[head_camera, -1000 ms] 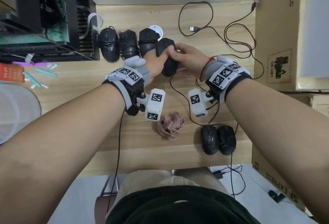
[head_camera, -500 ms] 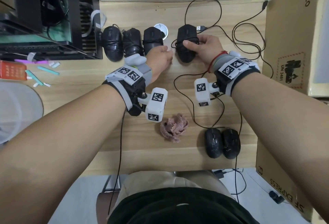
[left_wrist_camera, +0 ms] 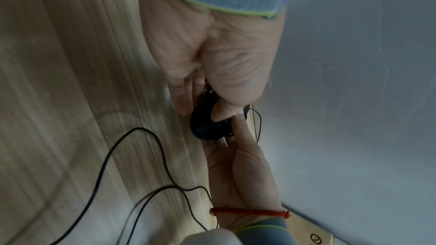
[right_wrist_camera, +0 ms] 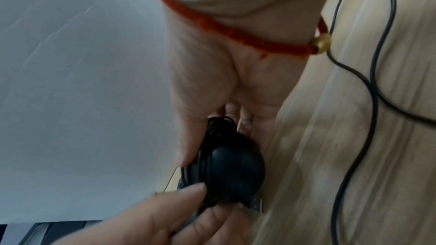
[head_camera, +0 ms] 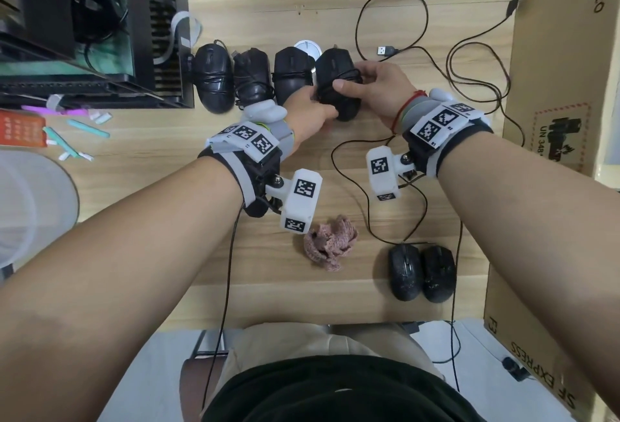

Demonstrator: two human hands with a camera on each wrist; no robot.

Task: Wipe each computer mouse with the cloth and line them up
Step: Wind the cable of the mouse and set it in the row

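A person looks down at a wooden surface point(head_camera: 275, 160) with both arms reaching forward. At the far edge, three black mice point(head_camera: 214, 77) lie side by side in a row, their cords wound around them. A fourth mouse point(head_camera: 337, 81), also black and cord-wrapped, sits just to the right of that row, touching or nearly touching the third. The right hand point(head_camera: 379, 89) grips it from the right, thumb across its top. The left hand point(head_camera: 310, 113) pinches its near end with curled fingers.

Close to the person, a crumpled pink cloth point(head_camera: 330, 242) lies by itself, held by neither hand. To its right, two more mice point(head_camera: 421, 272) rest side by side, cords trailing loose.

Judging by this layout, four mice are in or joining the line, and two are left to wipe and place.

The head view alone shows the row, the cloth and the waiting pair. The left wrist view shows the mouse pinched between the left thumb and fingers, with the right thumb meeting it. The right wrist view shows the cord coils bunched along the mouse's side and a metal plug beneath it.
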